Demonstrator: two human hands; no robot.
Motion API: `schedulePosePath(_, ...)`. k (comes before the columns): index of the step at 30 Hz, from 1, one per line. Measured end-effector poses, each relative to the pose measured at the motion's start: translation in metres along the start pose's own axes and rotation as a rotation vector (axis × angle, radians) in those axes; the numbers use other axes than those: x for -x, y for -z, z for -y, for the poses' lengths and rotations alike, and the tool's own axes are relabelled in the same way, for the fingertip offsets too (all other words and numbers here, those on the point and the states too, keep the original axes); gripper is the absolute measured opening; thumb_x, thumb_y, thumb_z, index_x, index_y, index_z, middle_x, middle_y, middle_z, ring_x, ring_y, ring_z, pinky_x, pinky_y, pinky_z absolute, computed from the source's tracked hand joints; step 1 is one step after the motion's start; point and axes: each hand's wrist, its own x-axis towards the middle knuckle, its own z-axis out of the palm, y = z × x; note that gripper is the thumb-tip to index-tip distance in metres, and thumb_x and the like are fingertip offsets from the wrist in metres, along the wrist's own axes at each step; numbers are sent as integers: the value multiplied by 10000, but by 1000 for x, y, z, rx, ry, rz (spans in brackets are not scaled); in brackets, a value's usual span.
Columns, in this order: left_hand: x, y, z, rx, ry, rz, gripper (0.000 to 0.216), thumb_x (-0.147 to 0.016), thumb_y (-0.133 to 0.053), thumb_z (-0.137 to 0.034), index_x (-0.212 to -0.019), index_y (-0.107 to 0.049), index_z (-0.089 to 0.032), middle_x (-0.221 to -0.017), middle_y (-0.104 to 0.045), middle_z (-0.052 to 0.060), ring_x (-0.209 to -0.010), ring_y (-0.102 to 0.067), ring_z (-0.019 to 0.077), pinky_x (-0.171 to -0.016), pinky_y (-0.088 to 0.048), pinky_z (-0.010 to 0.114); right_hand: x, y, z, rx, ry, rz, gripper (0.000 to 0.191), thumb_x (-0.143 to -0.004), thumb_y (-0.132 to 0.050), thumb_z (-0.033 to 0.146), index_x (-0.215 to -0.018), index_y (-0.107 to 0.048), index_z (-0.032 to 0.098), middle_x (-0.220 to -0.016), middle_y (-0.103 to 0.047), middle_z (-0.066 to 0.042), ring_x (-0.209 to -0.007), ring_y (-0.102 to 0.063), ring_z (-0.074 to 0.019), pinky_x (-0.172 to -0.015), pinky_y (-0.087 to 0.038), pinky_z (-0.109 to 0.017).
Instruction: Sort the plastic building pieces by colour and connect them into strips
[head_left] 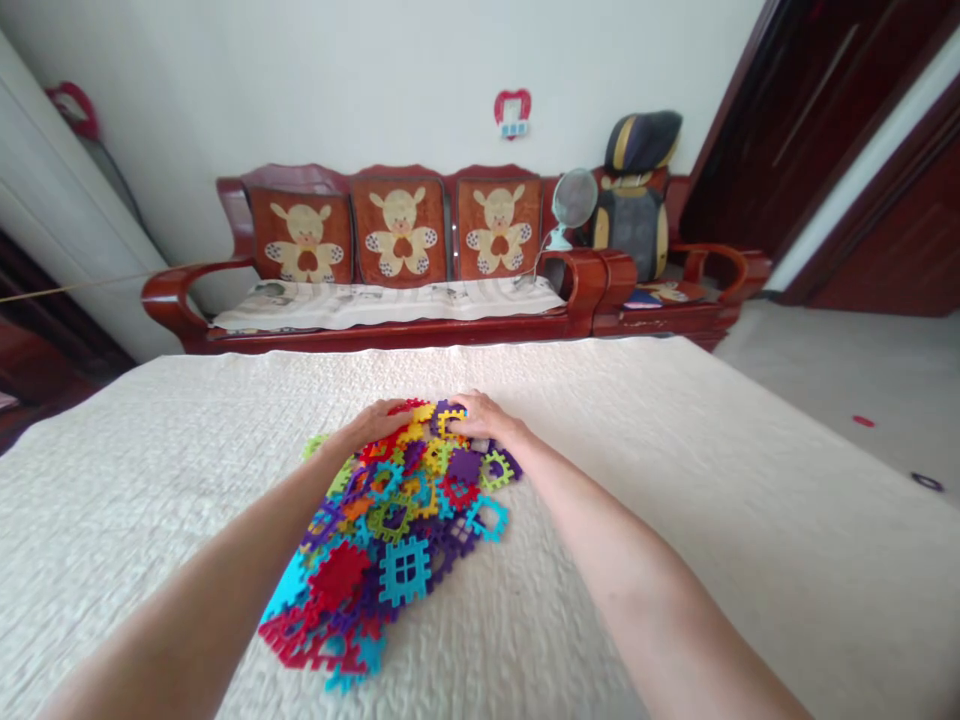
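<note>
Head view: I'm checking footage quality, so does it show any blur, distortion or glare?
In the head view, light is soft and even; there too, the dark door leans steeply, likely from wide-angle distortion, with a pale glare streak; also in the head view, the white cover looks smeared near the bottom edge, the plastic pieces somewhat crisper.

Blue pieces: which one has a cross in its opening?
The square blue piece right of the solid red piece: a cross quarters its opening; the blue frame farther right has one undivided hole.

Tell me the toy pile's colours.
The toy pile mixes red, yellow, orange, green, blue and purple, in the head view.
</note>
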Motion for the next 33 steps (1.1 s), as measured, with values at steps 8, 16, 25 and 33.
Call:
schedulePosePath(8, 25, -35, -66, -82, -92, 22, 527, -862, -526, -421, -1312, -654, -178, -1210, -723, 119, -1118, -661, 288, -1012, -484, 367, 90, 11, -27, -53, -98, -78, 407, -821, -640, 292, -1219, -697, 230, -1161, -680, -71, -1081, -626, -226, -965, -452, -297)
schedulePosePath(16, 43, -77, -126, -82, -204, -32, 564, -842, -604, -426, -1352, -610, -187, -1248, -697, 152, -1200, -625, 294, -1075, -444, 397, 157, 14, -51, -66, -259, -177, 390, -856, -606, 316, -1219, -696, 206, -1218, -680, -102, -1152, -623, -237, -1022, -448, -335)
schedulePosePath(25, 77, -3, -44, -55, 100, -320, 488, -932, -450, -366, -1348, -594, -156, -1438, -573, 163, -1389, -467, 278, -1166, -357, 428, 201, -12, -55, -193, -189, -388, 542, -903, -489, 497, -1354, -553, 202, -1368, -612, -106, -1257, -574, -244, -1082, -430, -394)
schedulePosePath(33, 84, 0, 23, 21, 270, -315, 462, -873, -490, -388, -1196, -689, -125, -1320, -663, 159, -1286, -575, 281, -1096, -430, 376, 145, -14, -22, -184, -155, -256, 533, -877, -558, 429, -1339, -579, 165, -1419, -584, -129, -1346, -499, -269, -1159, -330, -442)
